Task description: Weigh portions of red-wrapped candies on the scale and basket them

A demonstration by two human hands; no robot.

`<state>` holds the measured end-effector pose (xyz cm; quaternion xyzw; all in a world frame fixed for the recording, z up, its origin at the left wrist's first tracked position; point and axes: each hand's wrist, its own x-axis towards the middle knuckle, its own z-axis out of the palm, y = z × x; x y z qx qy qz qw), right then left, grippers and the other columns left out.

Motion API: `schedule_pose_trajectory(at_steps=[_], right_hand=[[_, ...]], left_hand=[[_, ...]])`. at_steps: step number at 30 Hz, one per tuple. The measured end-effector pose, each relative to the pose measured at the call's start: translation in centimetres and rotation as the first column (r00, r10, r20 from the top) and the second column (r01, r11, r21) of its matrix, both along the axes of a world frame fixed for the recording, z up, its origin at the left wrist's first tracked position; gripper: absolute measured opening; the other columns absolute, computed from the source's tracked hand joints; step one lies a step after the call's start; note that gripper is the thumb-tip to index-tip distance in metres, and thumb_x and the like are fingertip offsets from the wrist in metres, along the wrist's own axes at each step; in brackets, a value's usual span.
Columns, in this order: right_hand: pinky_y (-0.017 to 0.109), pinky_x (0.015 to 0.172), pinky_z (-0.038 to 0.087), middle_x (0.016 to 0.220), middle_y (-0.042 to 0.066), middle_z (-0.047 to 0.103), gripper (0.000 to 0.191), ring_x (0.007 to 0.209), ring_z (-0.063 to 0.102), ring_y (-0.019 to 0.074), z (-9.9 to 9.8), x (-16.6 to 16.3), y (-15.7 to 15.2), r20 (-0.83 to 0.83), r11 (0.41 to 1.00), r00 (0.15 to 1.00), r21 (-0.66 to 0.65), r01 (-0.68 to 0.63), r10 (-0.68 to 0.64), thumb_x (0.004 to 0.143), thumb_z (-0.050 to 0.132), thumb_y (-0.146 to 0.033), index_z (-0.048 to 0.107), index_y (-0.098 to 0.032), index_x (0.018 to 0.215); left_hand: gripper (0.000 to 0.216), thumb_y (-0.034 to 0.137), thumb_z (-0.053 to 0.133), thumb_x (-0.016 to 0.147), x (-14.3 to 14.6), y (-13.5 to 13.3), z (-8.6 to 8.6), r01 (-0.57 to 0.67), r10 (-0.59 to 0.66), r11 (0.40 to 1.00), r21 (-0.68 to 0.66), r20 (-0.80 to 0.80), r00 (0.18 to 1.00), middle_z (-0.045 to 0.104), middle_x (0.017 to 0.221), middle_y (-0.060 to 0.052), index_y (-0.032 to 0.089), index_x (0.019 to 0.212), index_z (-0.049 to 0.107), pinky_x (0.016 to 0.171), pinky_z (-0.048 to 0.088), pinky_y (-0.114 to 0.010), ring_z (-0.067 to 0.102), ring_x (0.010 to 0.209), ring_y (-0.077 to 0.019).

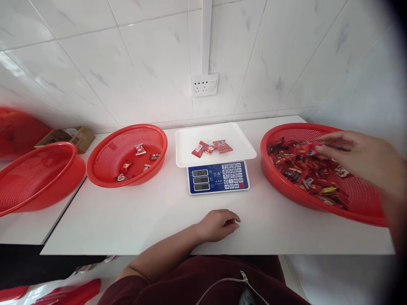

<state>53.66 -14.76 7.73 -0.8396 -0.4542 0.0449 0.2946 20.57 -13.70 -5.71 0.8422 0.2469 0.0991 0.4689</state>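
Observation:
My left hand rests on the white table in front of a blue digital scale, fingers loosely curled with nothing in them. Three red-wrapped candies lie on the scale's white tray. My right hand reaches over the large red basket at the right, fingertips down among a heap of wrapped candies. Whether its fingers grip a candy is hidden. A second red basket left of the scale holds several candies.
A third red basket sits on a neighbouring table at the far left, with a cardboard box behind it. A wall socket is above the scale. Red plastic bags lie on the floor below.

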Motion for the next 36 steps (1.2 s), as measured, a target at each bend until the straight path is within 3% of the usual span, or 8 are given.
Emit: schedule_pose_trajectory(at_steps=[3, 7, 13, 19, 26, 30, 33, 36], right_hand=[[0.034, 0.073, 0.051, 0.090, 0.005, 0.070, 0.023, 0.084, 0.065, 0.0210, 1.2, -6.1, 2.0, -0.172, 0.982, 0.972, 0.128, -0.139, 0.160, 0.070, 0.064, -0.030, 0.063, -0.024, 0.092], [0.037, 0.073, 0.055, 0.090, 0.005, 0.068, 0.021, 0.078, 0.066, 0.0201, 0.1, -12.1, 5.7, -0.298, 0.888, 0.842, 0.250, -0.386, 0.450, 0.073, 0.062, -0.032, 0.063, -0.021, 0.091], [0.037, 0.078, 0.053, 0.110, 0.007, 0.061, 0.021, 0.081, 0.065, 0.0178, -2.6, -15.4, 9.4, -0.220, 0.830, 0.805, 0.239, -0.504, 0.551, 0.080, 0.053, -0.022, 0.062, -0.021, 0.099], [0.034, 0.073, 0.054, 0.111, 0.008, 0.059, 0.025, 0.083, 0.063, 0.0181, -2.7, -13.1, 7.1, -0.013, 0.815, 0.834, 0.222, -0.535, 0.551, 0.080, 0.050, -0.024, 0.062, -0.021, 0.102], [0.036, 0.073, 0.048, 0.113, 0.007, 0.063, 0.030, 0.090, 0.061, 0.0229, -1.5, -6.5, 0.3, 0.135, 0.979, 0.970, 0.005, -0.203, 0.201, 0.079, 0.052, -0.036, 0.063, -0.026, 0.105], [0.038, 0.062, 0.045, 0.106, 0.007, 0.068, 0.033, 0.075, 0.063, 0.0241, -3.7, -1.8, -2.3, 0.095, 0.986, 0.995, -0.165, 0.004, 0.012, 0.069, 0.063, -0.038, 0.066, -0.032, 0.101], [0.037, 0.059, 0.044, 0.100, 0.007, 0.070, 0.035, 0.065, 0.063, 0.0210, -5.9, 0.0, -3.5, 0.024, 0.982, 1.000, -0.190, 0.024, -0.019, 0.064, 0.069, -0.038, 0.067, -0.034, 0.099], [0.037, 0.059, 0.044, 0.103, 0.008, 0.069, 0.036, 0.066, 0.064, 0.0201, -7.2, 0.1, -4.3, 0.001, 0.989, 1.000, -0.149, 0.026, -0.026, 0.062, 0.070, -0.039, 0.067, -0.034, 0.098]], left_hand=[[0.027, 0.029, 0.048, 0.083, 0.0, 0.0, -0.1, -0.004, 0.004, 1.000, -0.002, 0.011, 1.000, 0.065, 0.091, -0.004, 0.019, 0.104, 0.063, 0.072, 0.047, -0.023, 0.059, 0.076, -0.0134], [0.027, 0.030, 0.047, 0.084, 0.0, 0.0, -0.2, -0.009, 0.010, 1.000, -0.008, 0.023, 1.000, 0.065, 0.093, -0.005, 0.019, 0.104, 0.063, 0.072, 0.047, -0.023, 0.060, 0.077, -0.0135], [0.027, 0.029, 0.047, 0.084, -0.2, -0.1, -0.1, -0.008, 0.008, 1.000, 0.007, 0.005, 1.000, 0.065, 0.094, -0.005, 0.018, 0.104, 0.062, 0.073, 0.047, -0.023, 0.060, 0.077, -0.0133], [0.028, 0.027, 0.047, 0.084, -0.3, 0.0, -0.2, 0.024, -0.025, 0.999, 0.030, 0.007, 1.000, 0.064, 0.095, -0.005, 0.018, 0.106, 0.061, 0.075, 0.047, -0.023, 0.060, 0.078, -0.0129], [0.026, 0.026, 0.047, 0.085, -0.3, 0.1, 0.2, 0.061, -0.060, 0.996, 0.066, -0.015, 0.998, 0.064, 0.095, -0.005, 0.019, 0.106, 0.060, 0.078, 0.048, -0.024, 0.061, 0.082, -0.0137], [0.026, 0.025, 0.048, 0.084, -0.3, -0.1, 0.0, 0.068, -0.067, 0.995, 0.076, -0.018, 0.998, 0.064, 0.095, -0.005, 0.018, 0.107, 0.060, 0.079, 0.048, -0.024, 0.061, 0.083, -0.0138], [0.025, 0.026, 0.049, 0.085, -0.4, -0.2, 0.0, 0.061, -0.061, 0.996, 0.060, -0.002, 0.998, 0.065, 0.095, -0.004, 0.020, 0.106, 0.061, 0.078, 0.048, -0.024, 0.061, 0.082, -0.0131], [0.023, 0.027, 0.047, 0.087, -0.8, 1.0, 1.6, -0.048, 0.035, 0.992, 0.116, 0.107, 0.994, 0.066, 0.095, -0.004, 0.020, 0.101, 0.062, 0.078, 0.048, -0.023, 0.061, 0.083, -0.0130]])
